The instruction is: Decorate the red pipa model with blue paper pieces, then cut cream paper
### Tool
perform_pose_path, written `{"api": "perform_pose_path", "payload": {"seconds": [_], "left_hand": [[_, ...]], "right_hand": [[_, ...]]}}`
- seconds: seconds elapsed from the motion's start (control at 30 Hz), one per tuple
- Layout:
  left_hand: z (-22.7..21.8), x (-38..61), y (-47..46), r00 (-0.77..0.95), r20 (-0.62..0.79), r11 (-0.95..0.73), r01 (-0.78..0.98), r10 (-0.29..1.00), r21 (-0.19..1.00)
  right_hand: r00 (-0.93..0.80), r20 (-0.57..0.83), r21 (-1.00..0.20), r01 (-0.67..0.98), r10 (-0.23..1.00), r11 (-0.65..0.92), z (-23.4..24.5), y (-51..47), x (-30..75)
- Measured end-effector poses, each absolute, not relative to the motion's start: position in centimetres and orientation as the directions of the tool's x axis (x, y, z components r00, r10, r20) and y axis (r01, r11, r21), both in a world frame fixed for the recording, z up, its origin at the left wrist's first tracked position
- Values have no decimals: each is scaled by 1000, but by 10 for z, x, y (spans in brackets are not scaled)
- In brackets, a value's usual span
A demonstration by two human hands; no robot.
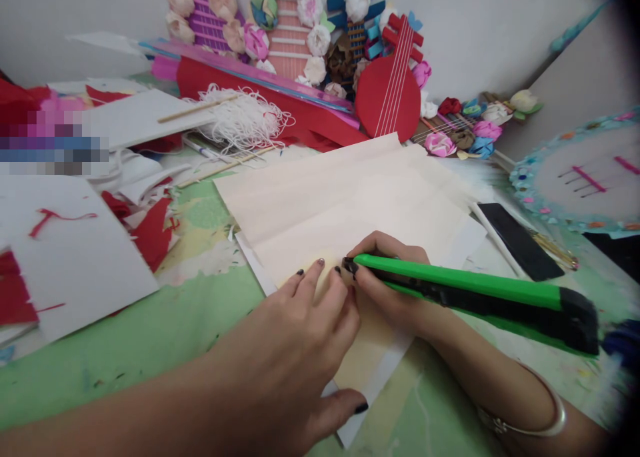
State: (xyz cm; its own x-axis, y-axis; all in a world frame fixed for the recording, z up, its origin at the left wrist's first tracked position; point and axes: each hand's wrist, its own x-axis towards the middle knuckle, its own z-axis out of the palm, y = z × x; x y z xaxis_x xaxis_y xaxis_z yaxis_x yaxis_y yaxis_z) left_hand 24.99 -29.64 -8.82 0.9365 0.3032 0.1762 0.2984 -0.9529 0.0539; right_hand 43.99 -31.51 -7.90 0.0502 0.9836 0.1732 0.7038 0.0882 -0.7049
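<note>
green tool (475, 280) sits pinched in right fingers (383, 242), left fingers (334, 300) spread on cream paper (320, 200).

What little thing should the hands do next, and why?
Perhaps slide the left hand slightly back across the cream paper: its fingers seem very close to the black tip of the green tool, which the right hand holds.

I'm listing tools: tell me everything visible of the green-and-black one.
The green-and-black tool is long and slim, apparently plastic, with bright green edges, a black middle and a blunt black rear. The right hand grips it near its dark tip, over the cream sheet; its body slants out above the right forearm. Whether the tip touches the sheet is unclear.
</note>
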Motion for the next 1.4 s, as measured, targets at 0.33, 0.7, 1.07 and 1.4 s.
{"api": "perform_pose_path", "payload": {"seconds": [0.33, 0.7, 1.07, 1.4], "left_hand": [[-88, 251, -295, 936, 170, -951, 304, 309, 55], [-89, 250, -295, 936, 175, -952, 300, 305, 56], [-87, 250, -296, 937, 170, -952, 303, 306, 47], [-90, 250, -295, 932, 173, -948, 314, 317, 49]], "right_hand": [[44, 182, -703, 704, 982, 99, -80, -316, 441], [44, 191, -700, 706, 981, 104, -80, -317, 441], [50, 179, -694, 715, 983, 90, -81, -317, 441], [66, 194, -689, 719, 979, 88, -82, -317, 442]]}}
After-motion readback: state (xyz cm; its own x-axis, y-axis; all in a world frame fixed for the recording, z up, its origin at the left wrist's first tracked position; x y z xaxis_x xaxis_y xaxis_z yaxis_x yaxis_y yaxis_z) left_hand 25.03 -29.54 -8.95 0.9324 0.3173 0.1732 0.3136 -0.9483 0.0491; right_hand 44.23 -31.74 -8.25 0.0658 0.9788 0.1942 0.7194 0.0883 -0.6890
